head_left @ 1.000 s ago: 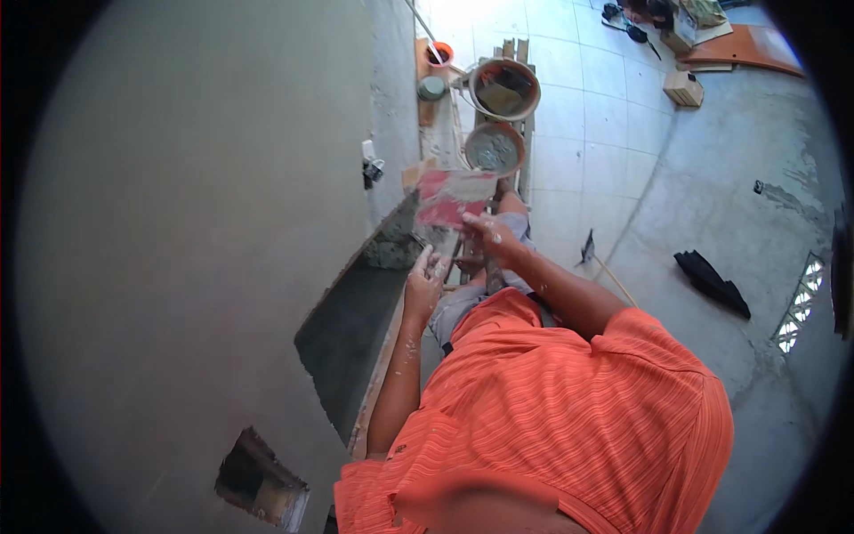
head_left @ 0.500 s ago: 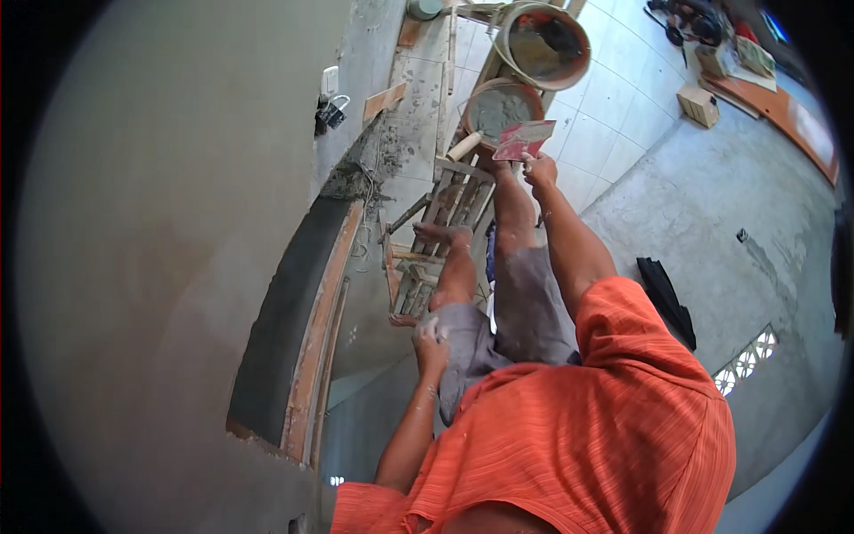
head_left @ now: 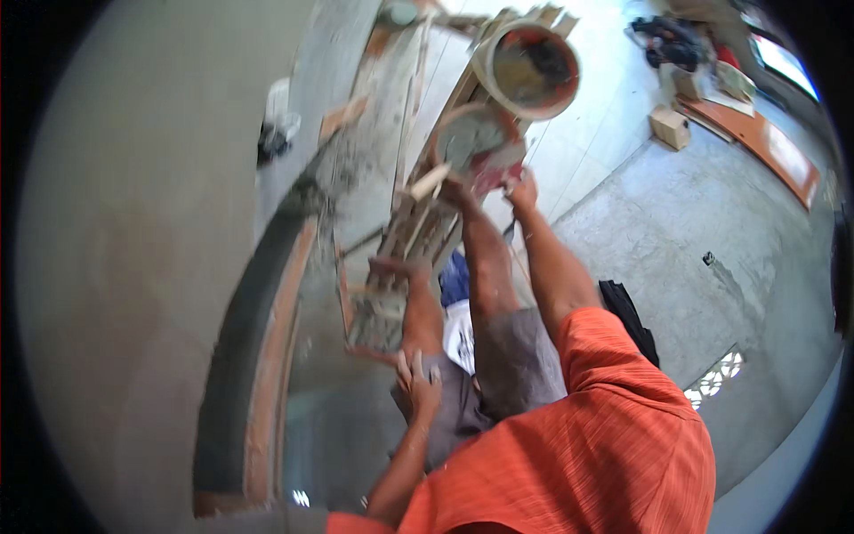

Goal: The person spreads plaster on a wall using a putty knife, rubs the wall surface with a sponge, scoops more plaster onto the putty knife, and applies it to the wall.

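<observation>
My right hand (head_left: 522,188) is closed on a red flat plastering blade (head_left: 495,172), slightly smeared by motion. The blade sits at the near rim of an orange-rimmed bucket (head_left: 511,125) that holds wet grey mortar (head_left: 473,142). Beside that bucket a pale cylindrical handle (head_left: 430,182) sticks out; what it belongs to is hidden. On my left knee, over the grey shorts (head_left: 525,351), lies my left hand (head_left: 419,384) with fingers stretched and apart, holding nothing. Just beyond the mortar stands a larger bucket (head_left: 480,67) with murky liquid inside.
My bare feet stand on a wooden slatted scaffold (head_left: 418,233) above the floor. A plastered wall (head_left: 133,222) rises close on the left, with a wood-edged recess (head_left: 283,351). Farther right are a small box (head_left: 669,127), an orange-brown board (head_left: 756,142) and a dark cloth (head_left: 630,320).
The red blade has come down from above the mortar bucket to its near rim. My left hand's fingers have spread on the knee. The whole view has shifted.
</observation>
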Motion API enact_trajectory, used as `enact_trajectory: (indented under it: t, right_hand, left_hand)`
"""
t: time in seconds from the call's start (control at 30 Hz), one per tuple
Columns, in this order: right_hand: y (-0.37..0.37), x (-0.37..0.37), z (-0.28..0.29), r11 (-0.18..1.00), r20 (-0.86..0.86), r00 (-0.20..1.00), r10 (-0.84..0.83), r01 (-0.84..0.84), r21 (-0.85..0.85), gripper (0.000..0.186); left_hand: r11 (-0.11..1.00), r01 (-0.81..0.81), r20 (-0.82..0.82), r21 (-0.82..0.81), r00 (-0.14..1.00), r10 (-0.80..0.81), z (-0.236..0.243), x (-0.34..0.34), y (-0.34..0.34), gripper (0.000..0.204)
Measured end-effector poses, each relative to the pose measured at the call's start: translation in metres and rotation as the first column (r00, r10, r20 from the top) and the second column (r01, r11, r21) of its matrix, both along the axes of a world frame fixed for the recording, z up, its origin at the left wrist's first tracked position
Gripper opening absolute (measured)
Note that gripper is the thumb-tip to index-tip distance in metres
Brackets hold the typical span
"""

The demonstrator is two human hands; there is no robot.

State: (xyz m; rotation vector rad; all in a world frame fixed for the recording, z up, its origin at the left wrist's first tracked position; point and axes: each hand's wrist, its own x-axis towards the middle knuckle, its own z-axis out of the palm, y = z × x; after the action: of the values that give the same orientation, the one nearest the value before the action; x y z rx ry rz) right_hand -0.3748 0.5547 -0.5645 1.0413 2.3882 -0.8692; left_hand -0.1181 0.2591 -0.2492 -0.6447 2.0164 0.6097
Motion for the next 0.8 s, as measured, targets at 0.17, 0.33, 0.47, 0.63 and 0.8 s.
enact_trajectory:
  t: [0.17, 0.33, 0.47, 0.63, 0.8]
  right_hand:
    - [-0.034, -0.04, 0.068, 0.731, 0.202, 0.933, -0.299, 0.36, -0.58, 0.041]
    - [0.0, -0.028, 0.023, 0.75, 0.242, 0.91, -0.336, 0.414, -0.516, 0.066]
    - [-0.012, -0.019, -0.002, 0.767, 0.208, 0.852, -0.48, 0.523, -0.371, 0.076]
    - [-0.019, -0.007, 0.011, 0.712, 0.167, 0.914, -0.37, 0.394, -0.581, 0.096]
    - [-0.031, 0.005, 0.032, 0.741, 0.159, 0.921, -0.354, 0.381, -0.554, 0.09]
  left_hand:
    - [0.991, -0.097, 0.11, -0.088, 0.988, 0.107, 0.015, -0.026, -0.003, 0.056]
    - [0.996, -0.063, 0.1, -0.058, 0.993, 0.069, 0.004, -0.02, 0.008, 0.055]
    - [0.984, -0.162, 0.183, -0.069, 0.968, 0.172, 0.003, -0.025, 0.012, 0.055]
    - [0.979, -0.188, 0.14, -0.082, 0.97, 0.198, -0.001, -0.018, 0.011, 0.053]
    - [0.952, -0.3, 0.025, -0.058, 0.953, 0.302, -0.009, -0.019, -0.001, 0.052]
